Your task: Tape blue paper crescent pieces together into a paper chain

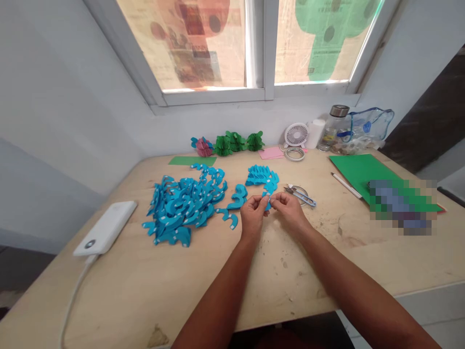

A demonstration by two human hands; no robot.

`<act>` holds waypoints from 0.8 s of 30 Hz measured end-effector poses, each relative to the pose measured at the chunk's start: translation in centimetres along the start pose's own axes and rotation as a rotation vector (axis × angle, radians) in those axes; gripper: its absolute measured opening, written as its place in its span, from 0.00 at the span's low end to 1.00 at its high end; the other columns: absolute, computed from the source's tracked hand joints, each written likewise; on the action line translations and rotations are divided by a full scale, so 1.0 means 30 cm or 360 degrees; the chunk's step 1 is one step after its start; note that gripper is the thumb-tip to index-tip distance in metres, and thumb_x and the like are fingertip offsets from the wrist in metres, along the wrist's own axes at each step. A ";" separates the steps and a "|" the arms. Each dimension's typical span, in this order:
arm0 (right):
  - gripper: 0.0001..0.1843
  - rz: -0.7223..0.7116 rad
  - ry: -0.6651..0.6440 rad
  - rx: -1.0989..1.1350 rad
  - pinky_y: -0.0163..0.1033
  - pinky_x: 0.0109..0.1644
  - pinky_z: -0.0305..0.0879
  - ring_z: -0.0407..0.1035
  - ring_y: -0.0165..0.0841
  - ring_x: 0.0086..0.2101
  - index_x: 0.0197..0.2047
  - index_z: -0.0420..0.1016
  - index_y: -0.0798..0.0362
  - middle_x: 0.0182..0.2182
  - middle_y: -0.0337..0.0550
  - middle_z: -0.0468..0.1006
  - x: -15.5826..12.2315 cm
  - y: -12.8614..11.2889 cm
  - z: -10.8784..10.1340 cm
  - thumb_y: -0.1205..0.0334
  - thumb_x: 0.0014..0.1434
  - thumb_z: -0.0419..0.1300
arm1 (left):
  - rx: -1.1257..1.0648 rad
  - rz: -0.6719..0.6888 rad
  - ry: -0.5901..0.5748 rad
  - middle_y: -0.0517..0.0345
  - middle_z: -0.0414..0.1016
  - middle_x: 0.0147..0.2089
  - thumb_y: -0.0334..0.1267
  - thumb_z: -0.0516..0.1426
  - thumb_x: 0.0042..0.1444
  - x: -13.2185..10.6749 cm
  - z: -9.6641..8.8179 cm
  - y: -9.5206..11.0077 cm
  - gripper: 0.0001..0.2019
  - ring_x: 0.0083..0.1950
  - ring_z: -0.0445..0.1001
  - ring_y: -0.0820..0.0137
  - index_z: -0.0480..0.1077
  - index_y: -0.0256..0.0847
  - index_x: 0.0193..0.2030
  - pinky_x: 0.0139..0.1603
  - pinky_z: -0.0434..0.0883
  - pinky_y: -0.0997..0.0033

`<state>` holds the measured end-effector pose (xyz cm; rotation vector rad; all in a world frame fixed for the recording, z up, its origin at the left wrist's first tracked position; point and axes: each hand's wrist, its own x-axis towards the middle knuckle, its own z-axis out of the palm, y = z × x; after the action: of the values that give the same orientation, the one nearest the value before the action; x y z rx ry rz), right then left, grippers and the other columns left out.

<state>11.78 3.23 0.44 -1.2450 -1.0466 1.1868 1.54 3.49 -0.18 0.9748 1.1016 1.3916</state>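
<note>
In front of me my left hand is closed, pinching a small curved blue paper cutout between thumb and fingers. My right hand meets it from the other side, its thumb and forefinger pinched at the cutout's edge by a small white patch. Left of my hands lies a large heap of similar blue cutouts, many with white patches. Between heap and hands are a few loose blue cutouts. Just beyond my fingertips a smaller row of blue cutouts overlaps.
Small snips, a blue cutter and a tape roll lie right of my hands. A white power bank with cable is at left. Green card, a fan, a bottle and green paper figures stand farther off.
</note>
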 end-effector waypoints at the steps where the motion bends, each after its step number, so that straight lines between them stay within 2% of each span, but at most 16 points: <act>1: 0.09 -0.0005 0.0009 0.0012 0.35 0.31 0.59 0.65 0.29 0.25 0.23 0.69 0.54 0.21 0.36 0.72 0.001 0.000 -0.001 0.57 0.41 0.62 | -0.0018 -0.0003 -0.0015 0.63 0.68 0.19 0.43 0.62 0.43 0.001 0.000 -0.001 0.12 0.18 0.63 0.79 0.70 0.35 0.25 0.21 0.62 0.78; 5: 0.08 -0.0066 0.0055 -0.0014 0.36 0.32 0.60 0.65 0.30 0.26 0.24 0.70 0.54 0.22 0.37 0.72 0.006 0.002 -0.007 0.58 0.42 0.61 | -0.0024 0.0020 -0.0059 0.63 0.68 0.19 0.40 0.61 0.42 0.005 -0.002 -0.007 0.10 0.18 0.64 0.79 0.69 0.35 0.25 0.21 0.63 0.78; 9: 0.07 -0.0229 0.0165 -0.0123 0.36 0.32 0.60 0.65 0.30 0.26 0.27 0.71 0.53 0.23 0.38 0.73 0.012 0.005 -0.015 0.59 0.46 0.59 | -0.0014 0.0041 -0.0048 0.63 0.68 0.19 0.39 0.61 0.43 0.007 -0.003 -0.012 0.09 0.18 0.64 0.79 0.69 0.35 0.25 0.22 0.63 0.78; 13: 0.06 -0.0362 0.0136 -0.0220 0.36 0.32 0.61 0.66 0.31 0.28 0.28 0.71 0.53 0.24 0.38 0.73 0.010 0.007 -0.019 0.60 0.48 0.58 | 0.0015 0.0057 -0.0034 0.63 0.68 0.19 0.39 0.61 0.43 0.007 -0.003 -0.012 0.08 0.19 0.64 0.79 0.69 0.35 0.26 0.22 0.62 0.78; 19: 0.05 -0.0398 0.0082 -0.0334 0.36 0.32 0.61 0.66 0.31 0.27 0.27 0.70 0.53 0.23 0.37 0.73 0.009 0.017 -0.019 0.60 0.49 0.57 | 0.0026 0.0056 -0.0059 0.63 0.68 0.20 0.39 0.61 0.43 0.008 -0.004 -0.018 0.09 0.19 0.64 0.79 0.69 0.35 0.26 0.22 0.62 0.77; 24: 0.06 -0.0399 0.0123 -0.0357 0.36 0.31 0.60 0.64 0.30 0.26 0.26 0.69 0.53 0.22 0.37 0.71 0.019 0.024 -0.026 0.59 0.49 0.57 | 0.0004 0.0043 -0.0118 0.63 0.69 0.20 0.40 0.61 0.43 0.013 -0.004 -0.023 0.09 0.19 0.64 0.79 0.70 0.35 0.27 0.22 0.62 0.77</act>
<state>12.57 3.68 -0.36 -1.2769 -1.2626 0.8413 1.55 3.86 -0.87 1.0380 1.0388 1.3654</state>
